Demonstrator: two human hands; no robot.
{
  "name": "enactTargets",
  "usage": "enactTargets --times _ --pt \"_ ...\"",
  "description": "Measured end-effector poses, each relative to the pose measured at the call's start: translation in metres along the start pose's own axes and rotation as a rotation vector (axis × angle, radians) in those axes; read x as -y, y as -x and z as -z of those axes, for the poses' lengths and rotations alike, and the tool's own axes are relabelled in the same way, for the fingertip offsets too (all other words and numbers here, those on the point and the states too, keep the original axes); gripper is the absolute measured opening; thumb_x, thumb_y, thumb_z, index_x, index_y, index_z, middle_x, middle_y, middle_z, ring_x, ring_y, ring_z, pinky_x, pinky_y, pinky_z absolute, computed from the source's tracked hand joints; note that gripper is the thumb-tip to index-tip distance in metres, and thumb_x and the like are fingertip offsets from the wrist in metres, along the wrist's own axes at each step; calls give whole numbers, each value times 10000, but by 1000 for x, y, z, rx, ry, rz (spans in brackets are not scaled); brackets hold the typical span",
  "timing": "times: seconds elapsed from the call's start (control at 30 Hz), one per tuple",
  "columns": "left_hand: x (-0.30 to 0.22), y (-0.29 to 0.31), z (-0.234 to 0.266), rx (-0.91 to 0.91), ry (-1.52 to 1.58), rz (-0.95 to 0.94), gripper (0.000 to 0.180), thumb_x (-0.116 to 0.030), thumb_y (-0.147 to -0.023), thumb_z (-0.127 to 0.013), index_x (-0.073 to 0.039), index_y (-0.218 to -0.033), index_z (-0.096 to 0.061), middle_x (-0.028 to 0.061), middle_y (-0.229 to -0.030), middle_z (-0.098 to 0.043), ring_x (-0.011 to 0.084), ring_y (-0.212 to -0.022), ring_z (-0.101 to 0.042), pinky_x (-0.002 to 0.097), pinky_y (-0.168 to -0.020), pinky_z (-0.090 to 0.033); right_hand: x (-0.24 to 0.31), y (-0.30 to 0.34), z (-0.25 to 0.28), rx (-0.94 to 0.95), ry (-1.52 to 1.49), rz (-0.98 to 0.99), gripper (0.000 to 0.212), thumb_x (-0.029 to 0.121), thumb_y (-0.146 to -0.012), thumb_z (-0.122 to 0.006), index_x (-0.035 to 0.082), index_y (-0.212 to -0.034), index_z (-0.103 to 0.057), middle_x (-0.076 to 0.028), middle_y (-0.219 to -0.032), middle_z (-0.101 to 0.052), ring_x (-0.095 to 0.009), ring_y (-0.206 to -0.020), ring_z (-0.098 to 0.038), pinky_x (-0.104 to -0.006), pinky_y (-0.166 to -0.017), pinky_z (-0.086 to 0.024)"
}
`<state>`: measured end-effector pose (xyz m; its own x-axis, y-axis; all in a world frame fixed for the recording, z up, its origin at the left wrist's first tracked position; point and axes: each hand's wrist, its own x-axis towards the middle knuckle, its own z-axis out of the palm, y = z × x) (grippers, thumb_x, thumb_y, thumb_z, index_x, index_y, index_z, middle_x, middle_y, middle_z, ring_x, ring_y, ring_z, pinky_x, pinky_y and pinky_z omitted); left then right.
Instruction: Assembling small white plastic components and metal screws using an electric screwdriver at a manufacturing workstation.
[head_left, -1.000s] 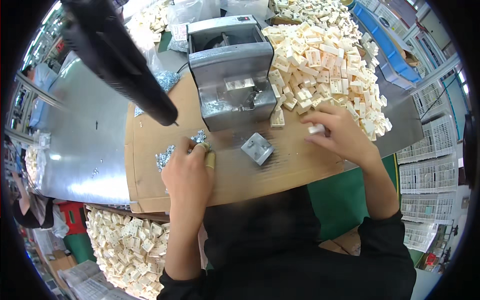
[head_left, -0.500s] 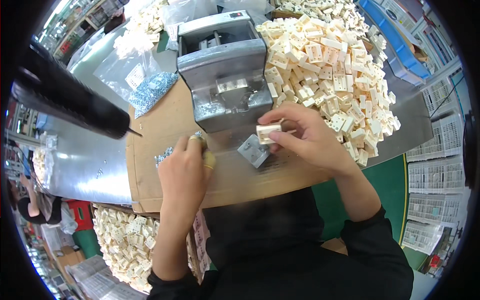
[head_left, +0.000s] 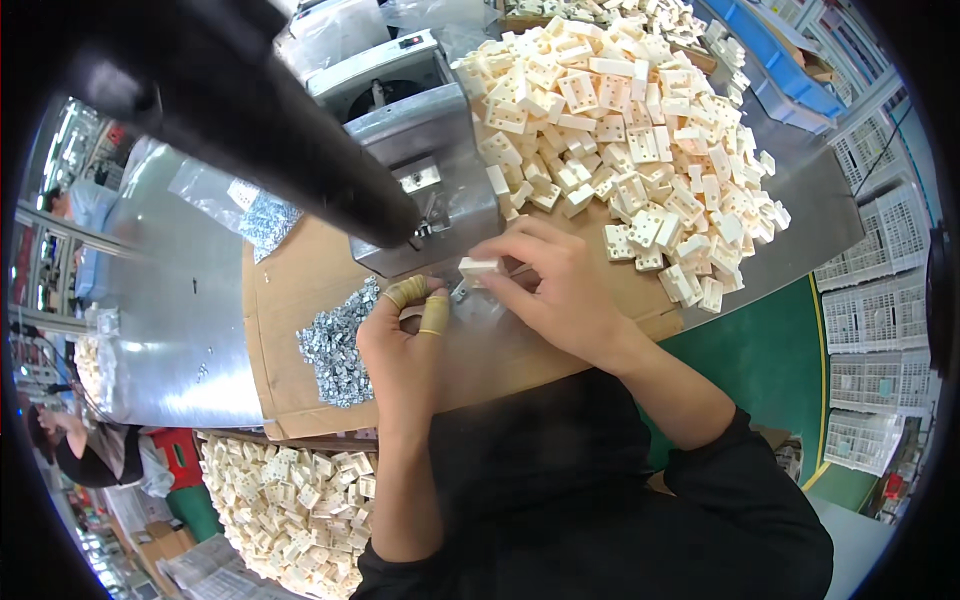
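Note:
My right hand [head_left: 560,290] grips a small cream plastic block [head_left: 480,269] between thumb and fingers. It is just above a grey metal fixture [head_left: 478,308], which is blurred and partly covered. Close by on the left, my left hand [head_left: 402,335] has its thumb and forefinger, both in yellow finger covers, drawn together in a pinch. Whatever they hold is too small to name. A heap of small shiny metal pieces [head_left: 340,345] lies left of this hand, on a cardboard sheet [head_left: 283,400].
A black electric screwdriver [head_left: 330,165] slants in from the upper left, its tip over a grey metal feeder box [head_left: 455,190]. A large pile of cream blocks [head_left: 620,120] spreads at right. More blocks [head_left: 280,510] fill a container lower left. A clear bag [head_left: 268,222] holds metal pieces.
My left hand has moved right, away from the metal pieces, uncovering their heap. The block in my right hand has come closer to it. The view has shifted, and the screwdriver appears farther right.

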<state>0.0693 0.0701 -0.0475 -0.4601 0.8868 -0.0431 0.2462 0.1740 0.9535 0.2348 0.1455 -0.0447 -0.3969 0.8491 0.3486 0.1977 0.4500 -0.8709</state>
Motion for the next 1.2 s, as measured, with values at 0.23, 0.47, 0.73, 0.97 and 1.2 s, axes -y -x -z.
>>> enactTargets --times 0.23,0.47,0.73,0.97,1.2 --pt "15 2 -15 -86 -154 -210 96 -52 -924 -719 23 -982 -711 35 -829 -667 70 -602 -576 229 -534 -432 0 -1 3 4 -5 18 171 97 -873 -742 14 -1022 -727 -122 -889 -664 -230 -736 -655 -346 -666 -524" --pt "2 1 -12 -92 -392 -467 115 -14 -838 -747 45 -929 -709 88 -844 -645 132 -587 -602 281 -550 -454 -5 -2 3 17 126 158 177 92 -854 -756 2 -1001 -717 -137 -899 -675 -308 -796 -672 -393 -715 -540" --pt "2 4 -5 -35 -424 -461 135 -7 -842 -749 53 -963 -740 110 -893 -692 174 -613 -655 298 -572 -500 -5 5 5 77 147 203 209 80 -842 -756 14 -1038 -726 -139 -905 -673 -324 -817 -673 -411 -730 -545" --pt "-8 2 3 -25 -416 -254 162 -50 -757 -767 -26 -918 -766 121 -885 -673 288 -711 -658 378 -670 -527 -1 13 -3 81 306 426 255 94 -813 -768 32 -1055 -717 -82 -914 -633 -283 -863 -624 -376 -740 -541" --pt "-24 2 44 210 -645 -378 502 -152 -715 -844 36 -1161 -714 161 -993 -681 265 -733 -663 382 -718 -539 9 1 6 237 457 618 219 154 -809 -777 43 -988 -717 -72 -881 -633 -273 -860 -619 -388 -717 -526"
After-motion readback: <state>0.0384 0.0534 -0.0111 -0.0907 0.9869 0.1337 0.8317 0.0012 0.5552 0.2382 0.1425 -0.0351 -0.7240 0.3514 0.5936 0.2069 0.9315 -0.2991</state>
